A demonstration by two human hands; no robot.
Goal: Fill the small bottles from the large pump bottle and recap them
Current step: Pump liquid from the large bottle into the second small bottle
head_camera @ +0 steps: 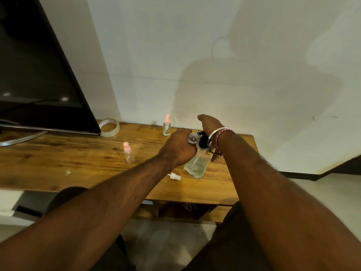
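Cap (174,176), white and loose, lay on the table (58,165) just in front of the large pump bottle (197,163). Left hand (178,148) curled round a small clear bottle (192,138) held at the pump's spout; right hand (210,124) pressed the pump head, its finger spread hidden. Best to keep the mouth under the spout and press slowly. Beyond stood two pink-capped bottles (166,127).

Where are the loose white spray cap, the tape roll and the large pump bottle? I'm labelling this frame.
loose white spray cap (174,176): head view, on its white body.
tape roll (109,127): head view, on its front outer wall.
large pump bottle (197,165): head view, on its clear lower body.
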